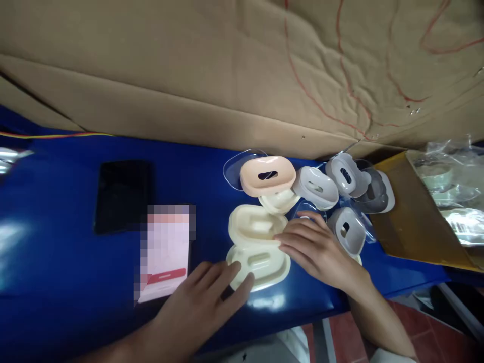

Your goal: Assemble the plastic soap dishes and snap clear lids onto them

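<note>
My left hand lies flat on the blue table, fingers stretched out, its tips touching the near edge of a cream oval soap-dish part. My right hand rests with fingers spread over the right side of that part and of a second cream part just behind it. Neither hand grips anything. Behind them sit a pink oval dish on a cream piece, and several grey dish parts to the right.
A dark phone and a white-and-red card lie left of the dishes. A brown cardboard sheet leans behind the table. A cardboard box with clear plastic bags stands at the right.
</note>
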Tool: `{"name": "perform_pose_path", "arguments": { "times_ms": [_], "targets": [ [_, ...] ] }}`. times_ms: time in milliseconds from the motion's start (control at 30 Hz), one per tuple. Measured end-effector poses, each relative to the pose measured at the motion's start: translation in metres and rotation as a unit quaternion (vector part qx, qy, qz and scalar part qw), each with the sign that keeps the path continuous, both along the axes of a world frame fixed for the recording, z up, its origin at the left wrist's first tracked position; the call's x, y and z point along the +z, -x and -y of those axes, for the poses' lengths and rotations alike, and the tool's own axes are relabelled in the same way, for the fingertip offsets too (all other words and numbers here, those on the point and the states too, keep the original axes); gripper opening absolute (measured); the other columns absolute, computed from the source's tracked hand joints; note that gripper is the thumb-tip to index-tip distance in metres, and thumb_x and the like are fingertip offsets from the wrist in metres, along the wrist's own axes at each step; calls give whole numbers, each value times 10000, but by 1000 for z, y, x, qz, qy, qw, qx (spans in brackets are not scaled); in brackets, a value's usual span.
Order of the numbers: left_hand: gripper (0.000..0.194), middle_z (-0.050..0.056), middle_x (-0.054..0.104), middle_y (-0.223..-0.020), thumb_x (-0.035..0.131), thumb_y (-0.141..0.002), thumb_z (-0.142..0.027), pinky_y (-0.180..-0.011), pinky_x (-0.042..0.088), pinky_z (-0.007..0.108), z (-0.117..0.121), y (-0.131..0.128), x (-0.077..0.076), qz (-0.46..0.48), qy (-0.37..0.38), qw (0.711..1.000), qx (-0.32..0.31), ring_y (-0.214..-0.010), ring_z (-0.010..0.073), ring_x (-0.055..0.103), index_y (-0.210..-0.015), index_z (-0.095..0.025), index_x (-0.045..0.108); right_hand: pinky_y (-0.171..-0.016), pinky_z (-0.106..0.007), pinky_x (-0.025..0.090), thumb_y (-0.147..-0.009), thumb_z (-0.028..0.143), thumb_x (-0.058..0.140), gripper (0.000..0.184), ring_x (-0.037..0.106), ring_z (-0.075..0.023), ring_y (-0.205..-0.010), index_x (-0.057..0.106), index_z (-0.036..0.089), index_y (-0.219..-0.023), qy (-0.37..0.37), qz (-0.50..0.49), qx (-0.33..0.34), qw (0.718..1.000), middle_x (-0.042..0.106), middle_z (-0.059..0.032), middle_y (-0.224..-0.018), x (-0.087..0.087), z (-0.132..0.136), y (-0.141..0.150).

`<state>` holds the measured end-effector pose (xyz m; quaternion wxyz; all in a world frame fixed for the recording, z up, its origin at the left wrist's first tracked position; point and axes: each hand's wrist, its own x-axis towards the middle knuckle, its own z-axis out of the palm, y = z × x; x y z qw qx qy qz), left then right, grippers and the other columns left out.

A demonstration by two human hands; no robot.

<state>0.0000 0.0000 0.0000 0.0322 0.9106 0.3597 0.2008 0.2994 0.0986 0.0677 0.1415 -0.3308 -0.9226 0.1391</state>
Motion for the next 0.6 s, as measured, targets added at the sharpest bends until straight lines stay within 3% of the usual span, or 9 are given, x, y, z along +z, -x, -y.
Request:
{"name": "perform_pose_path", "arguments": {
  "times_ms": [100,167,267,367,500,600],
  "targets": [
    [577,109,735,-1317,700,-930,-66,-949,525,448,-1,0,2,22,-59,997,38,-1053,288,693,-1449,-306,624,-1197,-452,465,-1130,180,615,174,739,-200,-1060,747,240,-1226,12,23,46,999,811,-27,-1091,9,10,-3],
    [560,114,721,-1350,735,-936,-86,-1005,528,469,-2,-2,3,31,-66,996,56,-1127,302,688,-1438,-309,630,-1245,-457,418,-1117,128,606,199,727,-207,-1093,752,210,-1224,0,51,63,997,804,-36,-1102,10,23,-2],
    [387,132,712,-1397,758,-1005,-240,-1050,539,496,-7,-6,6,29,-40,997,62,-1248,337,671,-1379,-263,663,-1232,-471,383,-1121,116,598,216,714,-227,-1161,749,190,-1257,-38,88,28,995,808,-53,-1137,5,50,4],
    [253,141,717,-1396,673,-1059,-233,-1054,556,494,-12,-8,8,33,-24,998,45,-1337,349,648,-1311,-213,679,-1151,-436,404,-1141,144,611,207,699,-213,-1271,739,205,-1291,-42,84,-22,995,817,-42,-1250,-8,77,8],
    [296,175,686,-1436,632,-1081,-218,-987,601,508,-14,-5,9,23,-35,999,32,-1266,359,674,-1375,-209,655,-1162,-421,441,-1173,171,572,239,688,-196,-1353,727,218,-1348,-62,45,-59,995,807,-34,-1385,-26,95,8],
    [340,229,632,-1490,644,-1080,-249,-965,632,547,-14,-4,7,16,-31,999,16,-1291,408,663,-1414,-189,636,-1166,-409,515,-1177,144,527,274,707,-198,-1342,729,193,-1355,-77,28,-51,995,817,-52,-1368,-29,93,5]
  ]
}}
